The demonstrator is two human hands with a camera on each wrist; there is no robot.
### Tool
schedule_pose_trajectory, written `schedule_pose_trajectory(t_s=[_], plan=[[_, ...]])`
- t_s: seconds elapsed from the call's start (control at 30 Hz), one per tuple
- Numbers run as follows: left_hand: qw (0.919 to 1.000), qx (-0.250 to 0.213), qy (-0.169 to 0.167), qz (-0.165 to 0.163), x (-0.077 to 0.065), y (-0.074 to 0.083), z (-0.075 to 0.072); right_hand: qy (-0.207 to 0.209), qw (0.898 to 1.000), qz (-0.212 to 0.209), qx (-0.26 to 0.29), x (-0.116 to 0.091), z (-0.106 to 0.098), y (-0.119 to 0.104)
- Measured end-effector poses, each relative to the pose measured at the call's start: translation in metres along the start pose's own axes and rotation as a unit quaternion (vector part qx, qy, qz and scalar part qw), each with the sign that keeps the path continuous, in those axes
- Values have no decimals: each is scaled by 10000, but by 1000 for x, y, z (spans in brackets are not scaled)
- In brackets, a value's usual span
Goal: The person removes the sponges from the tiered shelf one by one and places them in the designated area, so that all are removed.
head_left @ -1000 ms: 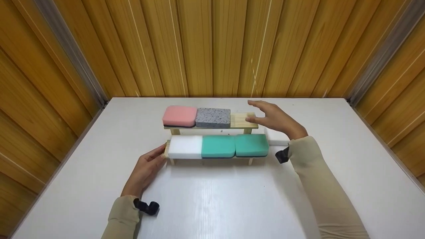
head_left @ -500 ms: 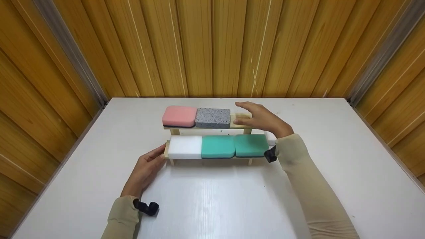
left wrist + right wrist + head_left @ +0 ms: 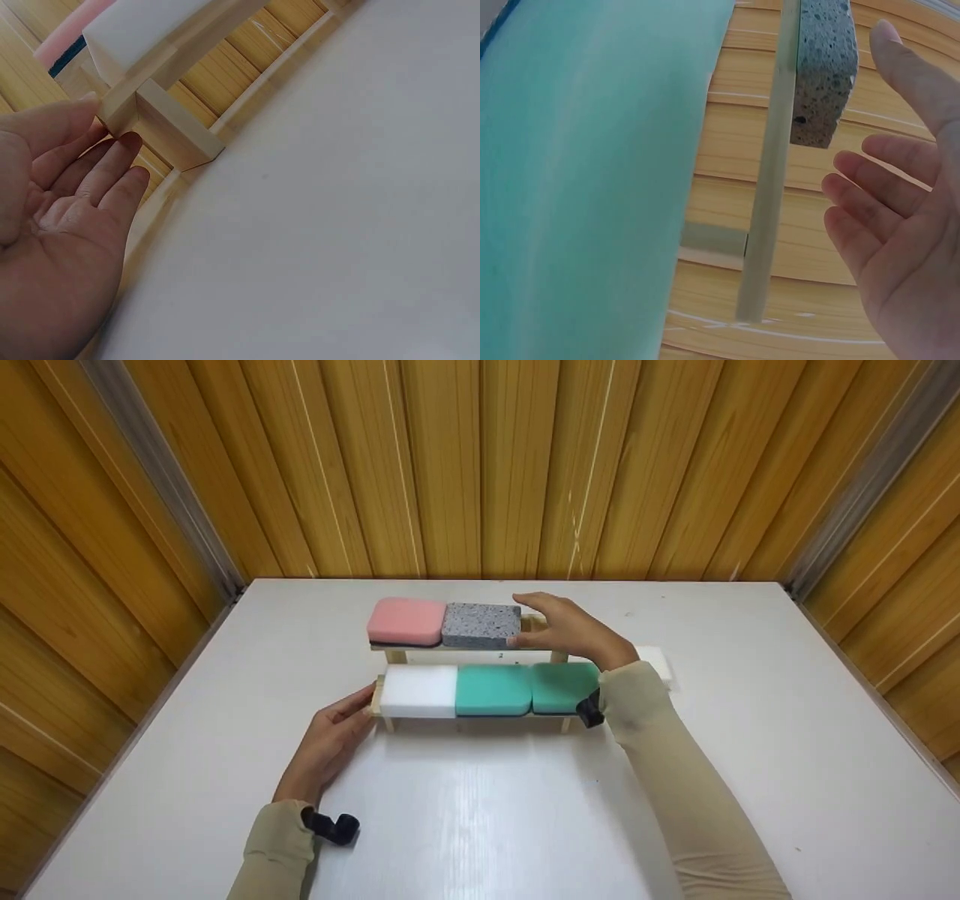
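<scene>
1. Block (image 3: 481, 624): grey, on the rear shelf (image 3: 765, 210), against the pink sponge (image 3: 406, 621).
2. Handling — judged light, fairly stiff, rough, crumbly at edges; best gripped across front and back faces.
3. Right hand (image 3: 574, 628): unclosed about its right end; contact unclear.
4. Left hand (image 3: 334, 735): pinches the front shelf's (image 3: 377, 697) left end.

Head view: from above the near side of the table (image 3: 465, 817), facing forward and down, at moderate range. Left wrist view: close, tilted, facing the left hand (image 3: 67, 210) and front bench (image 3: 178, 129), both shared with the head view. Right wrist view: close, turned sideways, sharing the grey sponge (image 3: 825, 71).
</scene>
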State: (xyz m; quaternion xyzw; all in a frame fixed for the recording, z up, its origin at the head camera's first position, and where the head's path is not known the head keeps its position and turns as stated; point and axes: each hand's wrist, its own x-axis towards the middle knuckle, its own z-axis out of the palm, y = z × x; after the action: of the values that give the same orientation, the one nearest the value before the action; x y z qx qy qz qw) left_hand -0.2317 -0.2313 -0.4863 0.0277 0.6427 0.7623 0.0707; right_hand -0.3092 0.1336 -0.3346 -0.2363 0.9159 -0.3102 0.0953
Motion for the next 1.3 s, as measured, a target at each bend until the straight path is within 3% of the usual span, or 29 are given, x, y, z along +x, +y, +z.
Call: schedule_pose_trajectory(t_s=[0.53, 1.13, 1.3], plan=[[9998, -8, 153, -110, 1, 0, 1, 171, 9998, -73, -105, 12, 19, -6], [9998, 60, 171, -103, 1, 1, 2, 175, 9988, -77, -446, 11, 19, -4], [10000, -4, 5, -34, 1, -1, -1, 213, 9981, -218, -530, 10, 17, -3]])
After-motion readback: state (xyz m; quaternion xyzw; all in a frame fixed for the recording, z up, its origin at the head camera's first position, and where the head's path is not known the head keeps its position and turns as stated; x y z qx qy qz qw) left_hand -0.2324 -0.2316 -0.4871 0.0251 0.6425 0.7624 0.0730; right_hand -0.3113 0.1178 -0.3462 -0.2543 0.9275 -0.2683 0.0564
